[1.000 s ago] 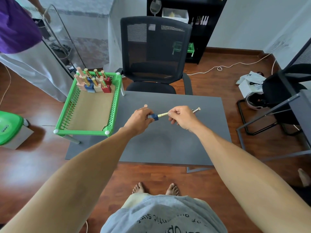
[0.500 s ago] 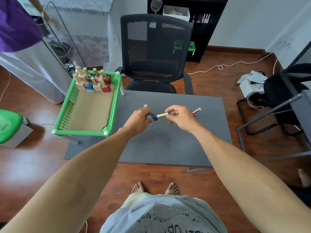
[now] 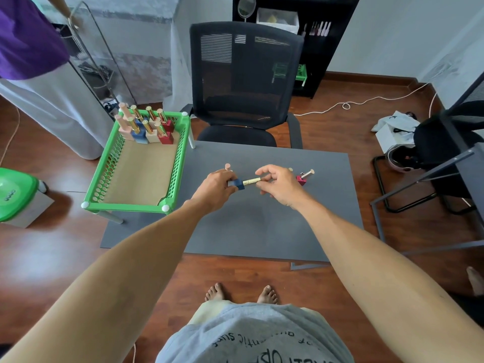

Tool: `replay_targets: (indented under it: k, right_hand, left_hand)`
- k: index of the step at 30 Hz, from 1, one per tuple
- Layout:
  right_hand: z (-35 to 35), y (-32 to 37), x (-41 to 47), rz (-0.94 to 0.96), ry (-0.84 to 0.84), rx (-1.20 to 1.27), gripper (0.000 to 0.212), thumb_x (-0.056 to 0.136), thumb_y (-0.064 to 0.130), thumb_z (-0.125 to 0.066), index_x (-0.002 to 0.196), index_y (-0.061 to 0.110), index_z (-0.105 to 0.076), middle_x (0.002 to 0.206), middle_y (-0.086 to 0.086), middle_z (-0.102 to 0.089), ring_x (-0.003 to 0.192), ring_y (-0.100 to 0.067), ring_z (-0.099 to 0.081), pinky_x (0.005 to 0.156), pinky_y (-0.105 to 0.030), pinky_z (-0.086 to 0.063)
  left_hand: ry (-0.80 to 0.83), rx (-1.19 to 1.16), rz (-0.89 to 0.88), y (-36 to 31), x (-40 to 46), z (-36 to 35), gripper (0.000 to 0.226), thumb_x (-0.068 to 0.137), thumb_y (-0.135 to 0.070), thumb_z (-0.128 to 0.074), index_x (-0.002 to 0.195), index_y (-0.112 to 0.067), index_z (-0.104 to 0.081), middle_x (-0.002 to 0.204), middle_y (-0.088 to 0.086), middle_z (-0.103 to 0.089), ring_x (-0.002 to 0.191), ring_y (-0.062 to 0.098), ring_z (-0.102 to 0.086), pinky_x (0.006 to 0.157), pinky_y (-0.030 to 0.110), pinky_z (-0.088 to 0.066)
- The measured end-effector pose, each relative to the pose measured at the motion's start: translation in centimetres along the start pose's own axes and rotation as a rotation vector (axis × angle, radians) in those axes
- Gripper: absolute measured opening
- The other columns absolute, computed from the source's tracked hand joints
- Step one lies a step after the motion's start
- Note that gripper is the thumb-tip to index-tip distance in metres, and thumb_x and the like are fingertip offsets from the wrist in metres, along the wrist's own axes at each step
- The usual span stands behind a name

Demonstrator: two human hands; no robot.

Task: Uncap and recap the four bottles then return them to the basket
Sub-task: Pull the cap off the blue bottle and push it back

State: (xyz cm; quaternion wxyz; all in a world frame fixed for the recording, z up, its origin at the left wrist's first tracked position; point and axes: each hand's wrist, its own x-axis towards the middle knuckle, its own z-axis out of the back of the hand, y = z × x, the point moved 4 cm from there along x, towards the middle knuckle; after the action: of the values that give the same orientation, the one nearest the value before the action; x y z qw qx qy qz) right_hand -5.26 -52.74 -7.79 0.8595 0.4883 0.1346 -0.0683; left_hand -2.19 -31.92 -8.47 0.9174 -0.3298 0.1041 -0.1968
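Two hands meet above the bench, right of the green basket [image 3: 180,153]: left hand [image 3: 216,186] clamps the blue bottle [image 3: 237,184], right hand [image 3: 279,186] pinches its gold cap [image 3: 251,181], likely mid-twist; seating the cap squarely seems next.

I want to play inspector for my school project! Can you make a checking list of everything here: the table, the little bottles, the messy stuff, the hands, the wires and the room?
Surface: grey table, mostly bare.
Job's things: blue bottle with gold cap held above the table; red bottle lying on the table; green basket holds eight upright bottles at its far end.
Clutter: nothing seen on the table.
Hands: left hand grips the blue base; right hand pinches the cap.
Cables: white cord on the floor.
Surroundings: black chair, black shelf, another person at far left.
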Motion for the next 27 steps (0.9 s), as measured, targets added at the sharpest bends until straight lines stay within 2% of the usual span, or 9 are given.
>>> replay_targets:
  k: [3, 5, 9, 13, 15, 17, 19, 22, 27]
  right_hand:
    - [-0.3, 0.0, 0.2, -0.014, -0.016, 0.001, 0.01, 0.096, 0.015, -0.073, 0.099, 0.025, -0.073, 0.083, 0.003, -0.076, 0.071, -0.009, -0.075, 0.062, -0.023, -0.049]
    - [-0.4, -0.3, 0.2, -0.052, -0.012, 0.001, 0.005, 0.098, 0.021, -0.07, 0.095, 0.021, -0.075, 0.075, 0.0, -0.077, 0.069, -0.013, -0.073, 0.064, -0.03, -0.051]
    - [-0.6, -0.8, 0.4, -0.107, -0.001, -0.047, 0.033, 0.098, 0.04, -0.061, 0.083, 0.015, -0.074, 0.073, -0.004, -0.077, 0.068, -0.029, -0.072, 0.066, -0.037, -0.052]
    - [-0.8, -1.2, 0.7, -0.123, 0.006, -0.048, 0.044, 0.099, 0.048, -0.055, 0.079, 0.012, -0.072, 0.07, 0.001, -0.077, 0.056, -0.011, -0.07, 0.063, -0.033, -0.052]
    - [-0.8, -1.2, 0.6, -0.117, 0.012, -0.019, 0.039, 0.098, 0.049, -0.059, 0.089, 0.014, -0.073, 0.075, 0.002, -0.078, 0.062, -0.013, -0.074, 0.066, -0.034, -0.052]
    - [-0.7, -1.0, 0.5, -0.09, 0.027, -0.015, 0.024, 0.096, 0.043, -0.068, 0.11, 0.024, -0.07, 0.083, 0.003, -0.079, 0.073, -0.014, -0.077, 0.065, -0.033, -0.052]
    - [-0.7, -0.7, 0.5, -0.051, 0.039, 0.005, 0.025, 0.096, 0.028, -0.074, 0.119, 0.029, -0.066, 0.091, 0.005, -0.079, 0.076, -0.012, -0.077, 0.065, -0.03, -0.05]
    - [-0.7, -0.2, 0.4, -0.034, 0.029, 0.022, 0.015, 0.097, 0.018, -0.073, 0.112, 0.023, -0.07, 0.093, 0.002, -0.078, 0.074, -0.012, -0.078, 0.064, -0.026, -0.048]
    - [-0.6, 0.1, 0.5, -0.067, 0.029, 0.01, 0.008, 0.099, 0.019, -0.07, 0.106, 0.018, -0.074, 0.087, -0.004, -0.079, 0.076, -0.012, -0.077, 0.068, -0.032, -0.05]
  left_hand:
    - [0.012, 0.009, 0.018, 0.1, 0.0, -0.1, 0.012, 0.092, -0.019, -0.069, 0.093, -0.026, -0.059, 0.085, -0.009, -0.053, 0.075, 0.013, -0.048, 0.066, 0.024, -0.033]
    - [0.015, 0.007, 0.018, 0.1, 0.0, -0.1, 0.014, 0.092, -0.02, -0.069, 0.091, -0.028, -0.057, 0.085, -0.008, -0.053, 0.075, 0.014, -0.048, 0.067, 0.024, -0.034]
    - [0.016, 0.0, 0.009, 0.2, 0.1, -0.1, 0.01, 0.091, -0.019, -0.068, 0.092, -0.024, -0.06, 0.084, -0.012, -0.052, 0.076, 0.013, -0.048, 0.069, 0.026, -0.035]
    - [0.019, 0.005, -0.014, 0.3, 0.1, -0.2, 0.009, 0.091, -0.019, -0.068, 0.092, -0.025, -0.06, 0.081, -0.019, -0.049, 0.075, 0.008, -0.048, 0.07, 0.025, -0.033]
    - [0.012, 0.014, -0.021, 0.4, 0.1, -0.2, 0.007, 0.091, -0.019, -0.068, 0.095, -0.022, -0.063, 0.081, -0.018, -0.049, 0.075, 0.011, -0.046, 0.071, 0.026, -0.034]
    - [0.003, 0.018, -0.011, 0.6, 0.2, -0.2, 0.007, 0.092, -0.018, -0.068, 0.098, -0.02, -0.065, 0.084, -0.011, -0.052, 0.078, 0.016, -0.048, 0.072, 0.027, -0.035]
    - [-0.001, 0.019, 0.001, 0.6, 0.2, -0.1, 0.009, 0.092, -0.018, -0.068, 0.1, -0.019, -0.066, 0.089, -0.005, -0.056, 0.081, 0.019, -0.05, 0.074, 0.028, -0.036]
    - [-0.007, 0.013, 0.001, 0.4, 0.4, 0.0, 0.008, 0.092, -0.018, -0.068, 0.099, -0.019, -0.065, 0.091, -0.004, -0.057, 0.081, 0.019, -0.051, 0.073, 0.027, -0.037]
    - [0.003, 0.013, 0.008, 0.5, 0.5, -0.1, 0.008, 0.092, -0.018, -0.068, 0.1, -0.018, -0.066, 0.091, -0.004, -0.057, 0.082, 0.02, -0.051, 0.073, 0.027, -0.038]
